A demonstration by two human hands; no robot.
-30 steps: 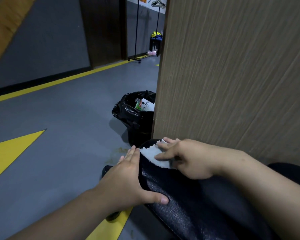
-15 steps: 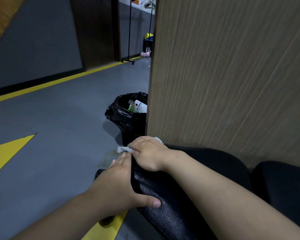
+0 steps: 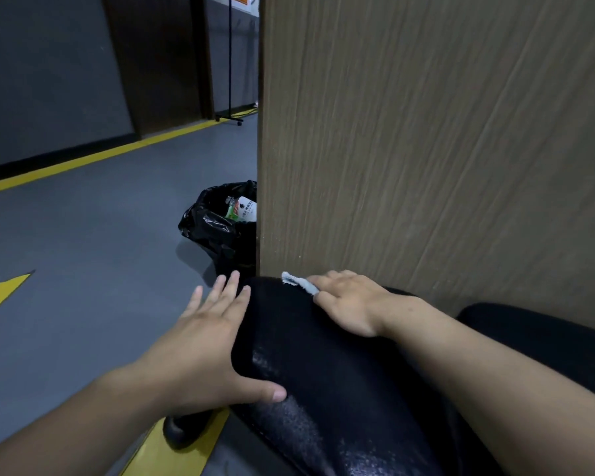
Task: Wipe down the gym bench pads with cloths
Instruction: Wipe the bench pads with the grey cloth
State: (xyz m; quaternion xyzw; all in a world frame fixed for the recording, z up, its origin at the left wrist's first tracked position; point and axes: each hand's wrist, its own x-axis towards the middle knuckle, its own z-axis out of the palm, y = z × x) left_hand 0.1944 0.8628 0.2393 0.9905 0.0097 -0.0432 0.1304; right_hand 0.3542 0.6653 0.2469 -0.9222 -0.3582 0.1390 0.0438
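A black gym bench pad (image 3: 323, 365) runs from the lower right toward the wooden panel, its surface shining wet near the front. My left hand (image 3: 207, 338) lies flat against the pad's left side, fingers straight and thumb resting on top. My right hand (image 3: 347, 304) presses a small white cloth (image 3: 298, 282) onto the pad's far end, close to the panel; only a corner of the cloth shows past my fingers.
A tall wood-grain panel (image 3: 426, 149) stands right behind the pad. A black bin bag with rubbish (image 3: 217, 225) sits on the grey floor at the panel's left edge. A second black pad (image 3: 536, 334) lies at the right. Yellow floor lines (image 3: 93, 159) cross the floor.
My right hand has slid the cloth from the pad's left end edge back onto the top, nearer the panel. My left hand has stayed on the pad's side, its fingers spread wider.
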